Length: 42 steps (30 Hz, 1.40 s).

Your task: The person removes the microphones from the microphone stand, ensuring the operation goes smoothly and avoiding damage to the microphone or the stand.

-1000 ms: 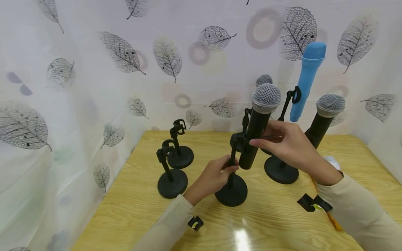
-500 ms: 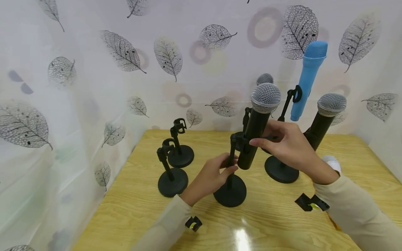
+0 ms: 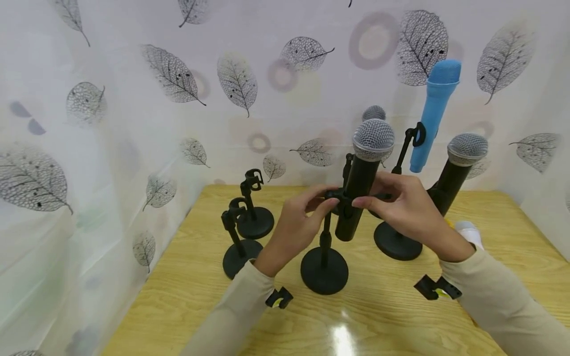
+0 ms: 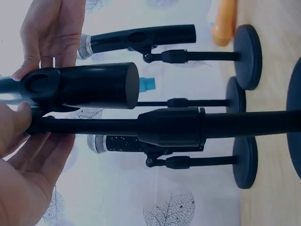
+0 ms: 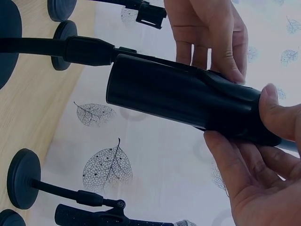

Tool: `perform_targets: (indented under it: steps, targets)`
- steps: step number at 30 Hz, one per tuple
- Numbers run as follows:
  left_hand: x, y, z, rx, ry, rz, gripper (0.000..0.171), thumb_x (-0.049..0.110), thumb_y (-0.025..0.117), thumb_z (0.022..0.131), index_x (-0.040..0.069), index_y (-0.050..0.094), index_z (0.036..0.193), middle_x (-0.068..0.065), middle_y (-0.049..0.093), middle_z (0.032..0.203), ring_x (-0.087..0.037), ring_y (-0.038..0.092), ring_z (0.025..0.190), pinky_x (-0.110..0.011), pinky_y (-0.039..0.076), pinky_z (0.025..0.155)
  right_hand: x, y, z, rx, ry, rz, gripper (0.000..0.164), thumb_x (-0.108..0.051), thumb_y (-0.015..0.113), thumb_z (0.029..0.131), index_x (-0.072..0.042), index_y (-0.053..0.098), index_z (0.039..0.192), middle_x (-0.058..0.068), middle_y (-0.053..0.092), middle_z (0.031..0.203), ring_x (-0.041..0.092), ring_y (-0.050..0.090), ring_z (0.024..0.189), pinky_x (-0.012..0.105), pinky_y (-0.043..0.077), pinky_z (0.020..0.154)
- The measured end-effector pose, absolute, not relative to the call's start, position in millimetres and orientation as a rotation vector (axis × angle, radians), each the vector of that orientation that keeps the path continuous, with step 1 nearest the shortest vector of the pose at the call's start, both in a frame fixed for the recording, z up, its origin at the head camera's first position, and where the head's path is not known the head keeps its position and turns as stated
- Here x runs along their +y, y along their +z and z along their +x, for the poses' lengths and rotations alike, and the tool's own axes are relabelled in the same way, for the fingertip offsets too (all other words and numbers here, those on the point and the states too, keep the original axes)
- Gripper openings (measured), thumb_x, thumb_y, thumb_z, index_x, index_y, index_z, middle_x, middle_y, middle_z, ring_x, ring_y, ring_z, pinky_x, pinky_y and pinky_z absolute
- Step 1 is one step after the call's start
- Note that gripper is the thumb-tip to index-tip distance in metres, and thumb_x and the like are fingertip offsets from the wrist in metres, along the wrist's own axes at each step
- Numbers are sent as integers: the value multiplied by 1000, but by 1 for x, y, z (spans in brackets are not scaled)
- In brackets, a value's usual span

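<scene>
A black microphone (image 3: 361,178) with a silver mesh head sits tilted in the clip of a black desktop microphone stand (image 3: 325,242). The round base of that stand rests on the table. My right hand (image 3: 407,210) holds the microphone at the clip, thumb on the near side and fingers behind. With thumb and fingers, my left hand (image 3: 296,225) pinches the top of the stand, where the clip joins the pole. The left wrist view shows both hands meeting around the clip (image 4: 40,87), which they partly cover.
Two stands with bare clips, a front one (image 3: 236,232) and a back one (image 3: 253,207), stand at left. Behind and right are a blue microphone (image 3: 432,113), a black microphone (image 3: 454,180) and another silver-headed microphone (image 3: 374,112). A white-ended object (image 3: 468,233) lies by my right forearm.
My left hand has risen from the middle of the stand's pole to the clip joint. My right hand keeps its hold on the microphone, with only a slight shift left.
</scene>
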State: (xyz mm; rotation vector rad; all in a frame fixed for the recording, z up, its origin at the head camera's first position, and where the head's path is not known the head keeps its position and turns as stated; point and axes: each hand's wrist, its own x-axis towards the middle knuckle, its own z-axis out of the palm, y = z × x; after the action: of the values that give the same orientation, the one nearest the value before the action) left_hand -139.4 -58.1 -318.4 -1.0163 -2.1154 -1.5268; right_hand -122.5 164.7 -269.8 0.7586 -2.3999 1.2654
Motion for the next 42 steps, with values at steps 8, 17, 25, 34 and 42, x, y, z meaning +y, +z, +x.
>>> perform_targets:
  steps: [8, 17, 25, 34, 42]
  targets:
    - [-57, -317, -143, -2110, -1396, -1058, 20, 11, 61, 102, 2, 67, 119, -7, 69, 109, -9, 69, 101, -22, 56, 86, 160, -266, -120, -2372, 1186, 753, 12, -8, 81, 88, -9, 75, 98, -2, 73, 81, 8, 69, 71, 20, 51, 59]
    - [-54, -316, -143, -2115, -1430, -1091, 21, 10, 61, 102, 1, 67, 119, -9, 70, 107, -10, 69, 101, -22, 57, 87, 160, -261, -116, -2392, 1138, 704, 14, -9, 81, 88, -6, 76, 101, 0, 73, 81, 7, 68, 71, 16, 53, 61]
    - [-52, -312, -142, -2123, -1384, -1104, 22, 9, 61, 101, 1, 67, 120, -7, 69, 104, -8, 68, 96, -20, 56, 85, 161, -260, -114, -2412, 1182, 671, 19, -10, 79, 90, -4, 74, 108, 4, 74, 85, 13, 71, 72, 19, 52, 63]
    - [-51, -312, -144, -2127, -1386, -1119, 25, 9, 61, 101, -2, 65, 123, -10, 70, 107, -13, 69, 95, -20, 56, 84, 162, -256, -113, -2419, 1150, 629, 26, -12, 76, 93, -3, 72, 117, 10, 76, 95, 26, 74, 82, 14, 51, 68]
    - [-55, -311, -143, -2181, -1501, -1058, 28, 10, 64, 100, -1, 65, 127, -10, 71, 109, -16, 71, 96, -24, 58, 86, 167, -255, -119, -2457, 1192, 664, 20, -16, 79, 91, -8, 74, 109, 4, 74, 94, 8, 70, 85, 13, 53, 72]
